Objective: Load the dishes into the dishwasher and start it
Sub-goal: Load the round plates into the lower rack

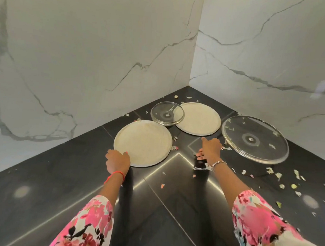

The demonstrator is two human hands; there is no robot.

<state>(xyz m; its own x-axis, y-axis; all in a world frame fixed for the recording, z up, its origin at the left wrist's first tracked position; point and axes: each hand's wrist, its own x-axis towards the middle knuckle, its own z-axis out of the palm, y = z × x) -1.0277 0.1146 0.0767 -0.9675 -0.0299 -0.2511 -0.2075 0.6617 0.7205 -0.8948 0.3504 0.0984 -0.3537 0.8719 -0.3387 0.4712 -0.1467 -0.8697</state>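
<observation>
Two round steel plates lie on the black countertop (59, 173) in the corner. My left hand (117, 161) grips the near rim of the closer plate (143, 143). The farther plate (200, 118) sits behind it, with a small glass lid (167, 113) overlapping its left edge. A large glass lid (255, 139) lies upside down to the right. My right hand (209, 149) hovers between the plates and the large lid, fingers stretched toward the farther plate and holding nothing.
White marble walls (86, 51) close the corner behind and to both sides. Vegetable scraps (280, 175) are scattered over the counter, mostly at the right and around the dishes. No dishwasher is in view.
</observation>
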